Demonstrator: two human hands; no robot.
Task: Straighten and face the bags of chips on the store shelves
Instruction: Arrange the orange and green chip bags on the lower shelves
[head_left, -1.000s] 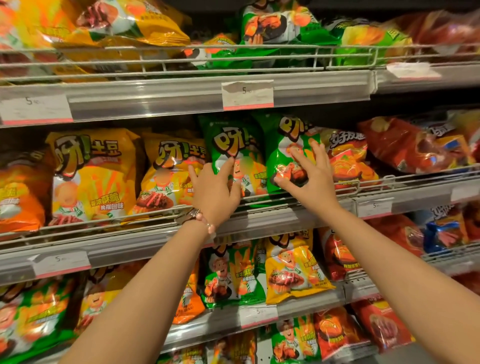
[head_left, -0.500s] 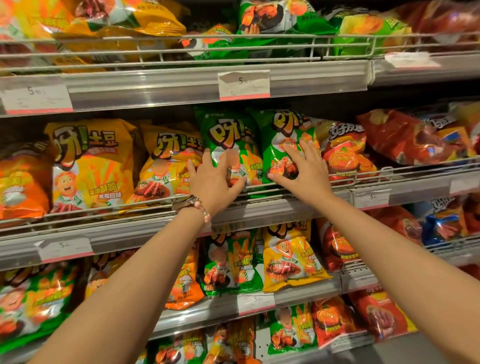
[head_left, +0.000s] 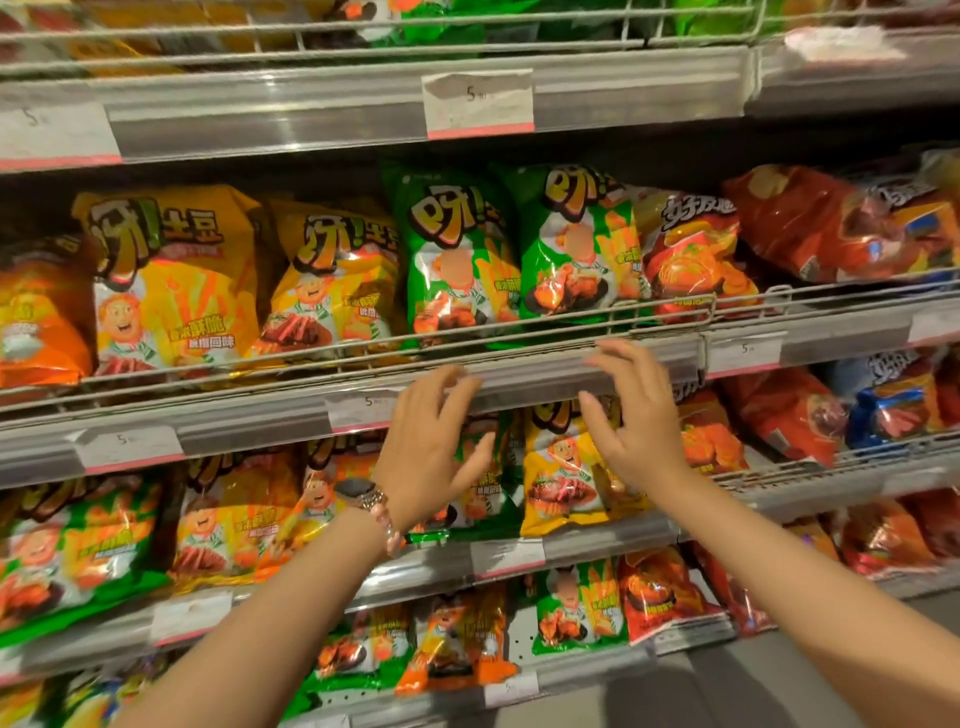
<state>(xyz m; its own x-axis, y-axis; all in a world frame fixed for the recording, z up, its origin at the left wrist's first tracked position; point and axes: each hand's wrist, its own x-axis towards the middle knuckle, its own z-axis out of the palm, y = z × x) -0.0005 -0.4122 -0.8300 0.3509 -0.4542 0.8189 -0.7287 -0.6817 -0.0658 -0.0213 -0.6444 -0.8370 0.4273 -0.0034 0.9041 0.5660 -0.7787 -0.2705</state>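
As both hands hang free before the shelf edge, head view:
Left hand (head_left: 434, 457): fingers spread, holding nothing; poised near the lower row
Right hand (head_left: 636, 415): fingers relaxed, empty
Green bags (head_left: 457, 260): upright, labels outward behind the wire rail (head_left: 660, 312); seemingly faced

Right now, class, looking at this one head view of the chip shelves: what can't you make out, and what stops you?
- Price tags: print too small and blurred.
- Green bag on the lower shelf: left hand covers most of it.
- Yellow bag: right hand hides its right side.
- Top-shelf bags: cut off by the frame edge.
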